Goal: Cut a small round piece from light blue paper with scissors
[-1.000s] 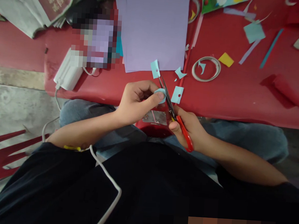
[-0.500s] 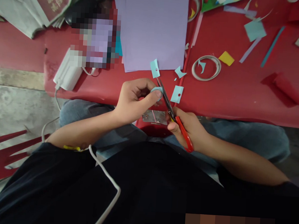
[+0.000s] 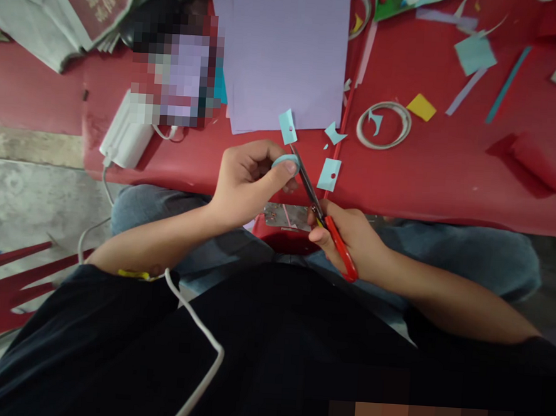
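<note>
Over the lap, at the near edge of the red table [image 3: 449, 174], the left hand [image 3: 248, 184] pinches a small blue paper piece [image 3: 286, 162] between thumb and fingers. The right hand [image 3: 351, 241] grips red-handled scissors [image 3: 322, 214], blades reaching up to the piece. Whether the blades are parted is hard to tell; they look nearly closed. The risk is plain: the thumb sits right beside the blade tips, so a hasty snip could nick it. So little paper is held that it could twist or slip and the cut run crooked. Blue scraps [image 3: 330, 173] lie just beyond, near a purple sheet [image 3: 287, 51].
</note>
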`<state>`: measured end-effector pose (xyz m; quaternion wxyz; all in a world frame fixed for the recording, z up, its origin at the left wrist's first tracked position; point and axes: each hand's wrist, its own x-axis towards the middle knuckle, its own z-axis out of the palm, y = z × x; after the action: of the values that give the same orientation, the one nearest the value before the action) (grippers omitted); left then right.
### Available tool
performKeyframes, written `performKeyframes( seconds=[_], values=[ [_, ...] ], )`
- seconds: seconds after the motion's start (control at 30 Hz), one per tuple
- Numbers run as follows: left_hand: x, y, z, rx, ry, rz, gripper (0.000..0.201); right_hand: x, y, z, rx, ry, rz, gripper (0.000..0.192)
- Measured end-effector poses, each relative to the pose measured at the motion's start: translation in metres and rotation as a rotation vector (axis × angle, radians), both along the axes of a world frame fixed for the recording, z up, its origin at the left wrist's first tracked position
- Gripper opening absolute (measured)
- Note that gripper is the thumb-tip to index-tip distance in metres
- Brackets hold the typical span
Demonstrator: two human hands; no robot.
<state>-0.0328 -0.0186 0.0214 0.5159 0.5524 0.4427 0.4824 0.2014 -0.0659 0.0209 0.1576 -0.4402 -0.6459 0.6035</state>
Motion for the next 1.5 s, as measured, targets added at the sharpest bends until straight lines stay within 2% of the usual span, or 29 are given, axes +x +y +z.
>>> performKeyframes(
  seconds=[0.4,0.7,0.9,1.2,1.33,1.5],
  values=[
    [-0.001,0.001,-0.003,-0.033,-0.021,0.069,0.04,0.005,0.004,-0.01,-0.017,-0.066,0.05,0.064],
    [-0.002,0.002,-0.002,-0.11,-0.025,0.103,0.036,0.004,0.002,-0.009,-0.017,-0.07,0.036,0.063],
    [-0.005,0.003,-0.007,-0.088,-0.041,0.091,0.033,0.005,0.003,-0.008,0.043,-0.055,0.016,0.061],
    [-0.004,0.006,-0.005,-0.087,-0.036,0.067,0.034,0.006,0.013,-0.001,-0.095,-0.045,0.12,0.051],
    [-0.003,0.005,-0.002,-0.054,-0.041,0.042,0.034,0.007,0.014,0.001,-0.056,-0.078,0.154,0.046],
    [-0.003,0.004,0.001,-0.098,-0.038,-0.006,0.032,0.007,0.015,0.003,-0.016,-0.089,0.176,0.051]
  ],
)
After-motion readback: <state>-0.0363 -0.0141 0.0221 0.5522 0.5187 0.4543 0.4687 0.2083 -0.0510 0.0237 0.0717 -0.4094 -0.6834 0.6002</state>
